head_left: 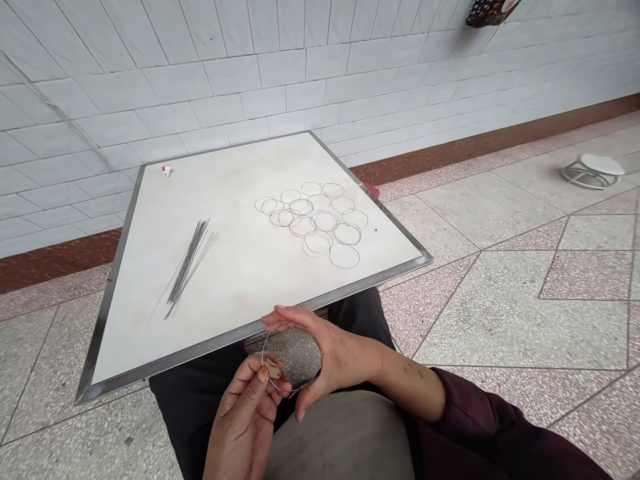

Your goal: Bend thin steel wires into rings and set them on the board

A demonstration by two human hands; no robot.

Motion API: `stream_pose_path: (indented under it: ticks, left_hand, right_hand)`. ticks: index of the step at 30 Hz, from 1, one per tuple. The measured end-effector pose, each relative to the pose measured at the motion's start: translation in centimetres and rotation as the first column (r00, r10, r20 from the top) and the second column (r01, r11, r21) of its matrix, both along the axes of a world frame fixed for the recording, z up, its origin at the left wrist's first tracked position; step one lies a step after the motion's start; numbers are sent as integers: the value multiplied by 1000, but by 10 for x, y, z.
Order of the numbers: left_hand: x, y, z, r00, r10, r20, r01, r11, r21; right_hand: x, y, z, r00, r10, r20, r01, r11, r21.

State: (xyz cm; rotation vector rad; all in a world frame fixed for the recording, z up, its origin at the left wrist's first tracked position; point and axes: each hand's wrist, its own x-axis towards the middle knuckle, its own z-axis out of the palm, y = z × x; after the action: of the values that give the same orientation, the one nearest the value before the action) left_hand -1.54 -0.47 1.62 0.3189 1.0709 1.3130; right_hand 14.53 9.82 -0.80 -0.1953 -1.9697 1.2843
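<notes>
Left hand [249,399] with closed grip on wire ring [263,348], right hand [343,355] curved around it, grip open

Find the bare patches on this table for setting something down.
Bare: the middle of the table, between the straight wires and the wire rings; the far left, between the small white object and the straight wires. Crowded: right of the middle, where the wire rings overlap.

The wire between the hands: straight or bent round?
Bent round: the wire forms a loop from the left hand to the right hand. Cannot tell whether its ends are joined.
</notes>
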Motion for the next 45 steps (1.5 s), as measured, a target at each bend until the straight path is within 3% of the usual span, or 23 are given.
stream_pose_path:
  ticks: [4, 11, 23, 36, 45]
  left_hand:
    - [0, 1, 0, 1000, -16, -25, 16, 1000, 26]
    - [0, -2, 0, 1000, -11, -29, 12, 999, 45]
    - [0, -2, 2, 1000, -20, -3, 20, 1000, 18]
    - [1, 2, -4, 999, 4, 42, 1, 994, -105]
    - [1, 2, -8, 999, 7, 31, -4, 995, -98]
  right_hand:
    - [2, 0, 1, 997, -19, 76, 18, 1000, 5]
    - [3, -1, 1, 997, -55, 48, 56, 998, -10]
    - [2, 0, -3, 998, -57, -24, 57, 998, -16]
    - [5, 2, 2, 999, -46, -6, 46, 999, -17]
    - [6, 0, 2, 998, -60, 17, 60, 998, -13]
